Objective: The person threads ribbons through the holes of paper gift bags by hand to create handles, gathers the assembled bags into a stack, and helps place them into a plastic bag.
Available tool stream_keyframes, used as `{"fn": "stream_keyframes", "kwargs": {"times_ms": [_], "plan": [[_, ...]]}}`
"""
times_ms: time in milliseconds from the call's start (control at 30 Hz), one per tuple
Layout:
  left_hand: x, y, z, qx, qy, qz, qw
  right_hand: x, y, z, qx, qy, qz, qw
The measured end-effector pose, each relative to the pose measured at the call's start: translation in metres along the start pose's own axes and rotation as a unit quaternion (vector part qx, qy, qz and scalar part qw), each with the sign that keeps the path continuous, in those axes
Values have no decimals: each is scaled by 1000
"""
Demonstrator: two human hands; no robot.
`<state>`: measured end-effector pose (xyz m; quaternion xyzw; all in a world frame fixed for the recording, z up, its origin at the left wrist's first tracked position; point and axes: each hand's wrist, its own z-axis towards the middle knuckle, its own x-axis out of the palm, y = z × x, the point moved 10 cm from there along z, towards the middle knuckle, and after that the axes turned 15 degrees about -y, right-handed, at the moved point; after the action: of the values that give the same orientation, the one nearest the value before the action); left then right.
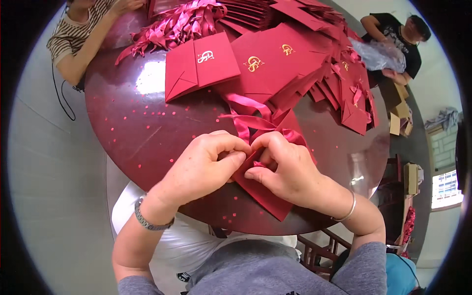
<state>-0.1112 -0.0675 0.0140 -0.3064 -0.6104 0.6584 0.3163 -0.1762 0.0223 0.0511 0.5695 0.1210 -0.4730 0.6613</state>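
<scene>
A red paper bag [265,197] lies at a slant near the front edge of the round table, under both my hands. My left hand [206,164] is closed, with thumb and fingertips pinching the bag's upper edge. Against it, my right hand [290,169] is curled shut, and a bit of pink ribbon shows between its thumb and fingers. More of the satin ribbon [253,104] loops out beyond my fingertips. What lies right under the fingertips is hidden.
Folded red bags with gold print [278,59] pile up across the far side, beside a heap of pink ribbons [179,24]. Small red paper dots [152,113] litter the dark table [132,147]. One person sits far left; another, far right, handles clear plastic [383,55].
</scene>
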Motion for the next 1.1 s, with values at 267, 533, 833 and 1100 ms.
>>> {"fn": "stream_keyframes", "kwargs": {"times_ms": [267,533,833,1100], "plan": [[22,-14,-2,-4,174,228,958,-2,13,-11,-69,-6,-1,998],[13,-30,-12,233,36,347,908,-24,75,-76,-349,-64,-62,933],[8,-26,-1,132,59,321,936,4,25,-94,-183,107,40,976],[7,-28,-1,104,45,325,939,2,24,-93,-190,111,58,974]]}}
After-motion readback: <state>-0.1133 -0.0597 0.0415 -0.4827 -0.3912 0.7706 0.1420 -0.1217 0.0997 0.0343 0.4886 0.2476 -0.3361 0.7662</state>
